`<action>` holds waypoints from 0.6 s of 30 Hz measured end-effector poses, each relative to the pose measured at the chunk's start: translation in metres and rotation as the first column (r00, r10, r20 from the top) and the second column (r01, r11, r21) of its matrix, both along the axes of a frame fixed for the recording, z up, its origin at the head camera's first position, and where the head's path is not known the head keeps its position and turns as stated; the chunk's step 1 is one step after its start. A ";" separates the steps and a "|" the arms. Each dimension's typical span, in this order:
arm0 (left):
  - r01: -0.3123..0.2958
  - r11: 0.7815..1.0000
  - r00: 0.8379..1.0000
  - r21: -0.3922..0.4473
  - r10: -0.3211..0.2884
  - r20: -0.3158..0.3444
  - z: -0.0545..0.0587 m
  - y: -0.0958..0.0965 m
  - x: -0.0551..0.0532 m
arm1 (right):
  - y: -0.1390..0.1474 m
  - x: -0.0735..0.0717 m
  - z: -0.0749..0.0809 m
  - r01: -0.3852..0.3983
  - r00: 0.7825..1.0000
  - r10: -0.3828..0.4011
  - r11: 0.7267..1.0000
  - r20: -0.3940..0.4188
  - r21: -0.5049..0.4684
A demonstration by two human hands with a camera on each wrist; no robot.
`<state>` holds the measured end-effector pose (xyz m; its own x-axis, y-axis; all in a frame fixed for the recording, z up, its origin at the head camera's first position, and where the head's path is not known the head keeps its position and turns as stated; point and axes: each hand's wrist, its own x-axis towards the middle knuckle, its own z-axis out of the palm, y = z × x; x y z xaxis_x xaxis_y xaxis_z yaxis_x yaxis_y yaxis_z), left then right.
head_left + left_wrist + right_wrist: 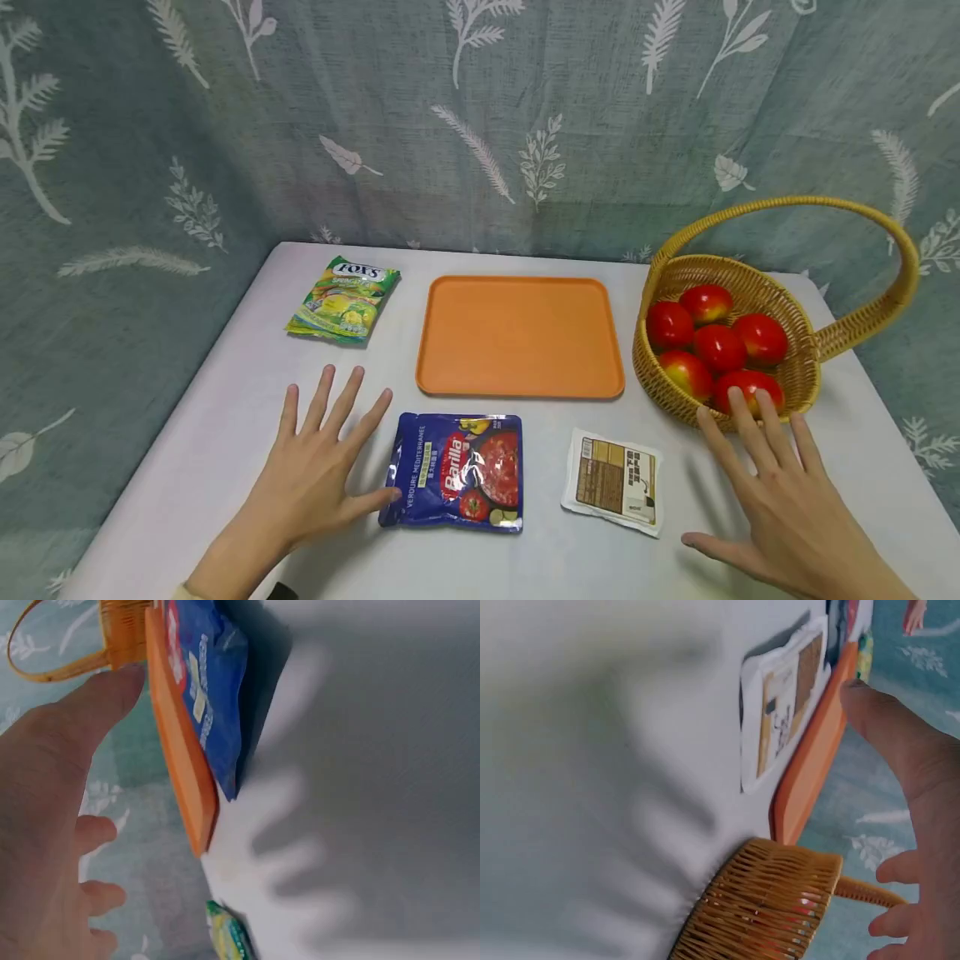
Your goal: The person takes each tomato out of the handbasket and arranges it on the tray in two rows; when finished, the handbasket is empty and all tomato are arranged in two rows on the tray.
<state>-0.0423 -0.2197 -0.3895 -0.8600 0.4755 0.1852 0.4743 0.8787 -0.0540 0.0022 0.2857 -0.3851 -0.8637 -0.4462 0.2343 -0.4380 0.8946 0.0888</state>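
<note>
My left hand (pixel 318 462) hovers over the table with its fingers spread, holding nothing. Its thumb tip overlaps the left edge of a blue Barilla sauce pouch (pixel 453 472) in the head view. To the right, my right hand (pixel 787 500) is also held spread above the table, just in front of a wicker basket (pixel 660 387). Its fingertips overlap the basket's near rim in the head view. Left of that thumb lies a small white packet (pixel 613 482) with a brown and tan label. Both hands cast shadows on the white surface.
An orange tray (pixel 519 337) lies at the back middle. Left of it is a green and yellow FOX'S candy bag (pixel 345 300). Several red fruits (pixel 720 348) fill the basket, whose tall handle (pixel 787 202) arches up. A leaf-patterned grey-green curtain (pixel 420 125) hangs behind the table (pixel 225 400).
</note>
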 end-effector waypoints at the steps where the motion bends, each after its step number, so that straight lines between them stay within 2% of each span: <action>1: -0.006 1.000 1.000 0.014 0.006 0.022 0.000 0.000 -0.002 | 0.001 -0.001 0.001 -0.009 1.000 0.009 1.000 -0.007 -0.025; 4: -0.038 0.991 0.994 0.129 0.024 0.105 0.001 0.002 -0.009 | 0.004 -0.006 0.004 -0.025 1.000 0.023 0.994 -0.017 -0.103; 6: -0.061 0.967 0.988 0.246 0.024 0.150 0.002 0.004 -0.015 | 0.006 -0.010 0.008 -0.020 1.000 0.018 0.988 -0.014 -0.150; 8: -0.084 0.931 0.983 0.356 0.019 0.181 0.001 0.005 -0.022 | 0.008 -0.015 0.011 -0.009 1.000 0.006 0.981 -0.018 -0.194; 11: -0.098 0.881 0.982 0.462 0.009 0.190 0.001 0.007 -0.031 | 0.010 -0.022 0.017 0.021 1.000 -0.026 0.964 -0.016 -0.264; 16: -0.083 0.823 0.985 0.561 -0.018 0.172 0.001 0.007 -0.047 | 0.014 -0.032 0.025 0.113 0.994 -0.109 0.931 0.032 -0.348; 18: -0.080 0.804 0.985 0.590 -0.026 0.169 0.001 0.007 -0.052 | 0.018 -0.037 0.026 0.109 0.994 -0.111 0.925 0.015 -0.363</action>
